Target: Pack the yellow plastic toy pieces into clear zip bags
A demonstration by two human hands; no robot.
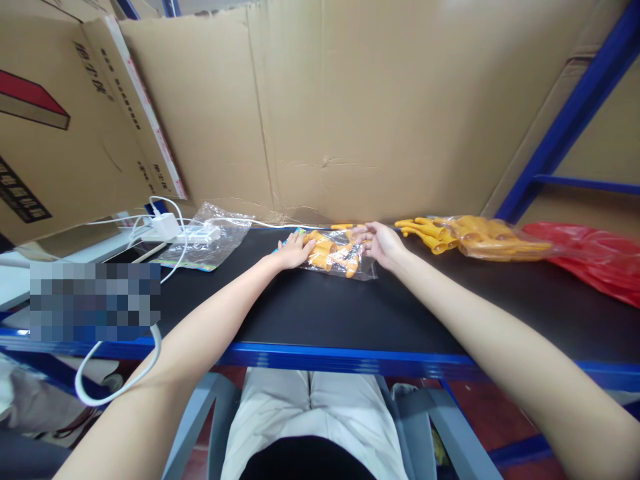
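Note:
A clear plastic bag (367,271) lies on the black tabletop in front of me with several orange-yellow hollow pieces (327,252) inside. They look like small soft toy hands with open ends. My left hand (295,251) rests on the bag's left end, fingers stretched out over it, partly covering a colourful printed card (298,232). At the bag's right end my right hand (381,245) has its fingers curled in at the plastic; what lies between the fingertips is hard to make out. Just behind the bag is one loose orange piece (342,227).
Orange hand-shaped pieces (425,233) spill from a clear bag (505,239) on the right, beside a red plastic bag (590,257). Left are another clear bag (213,243), a white charger (165,227) and cables. Cardboard (380,120) walls the back; a blue post (565,120) stands right.

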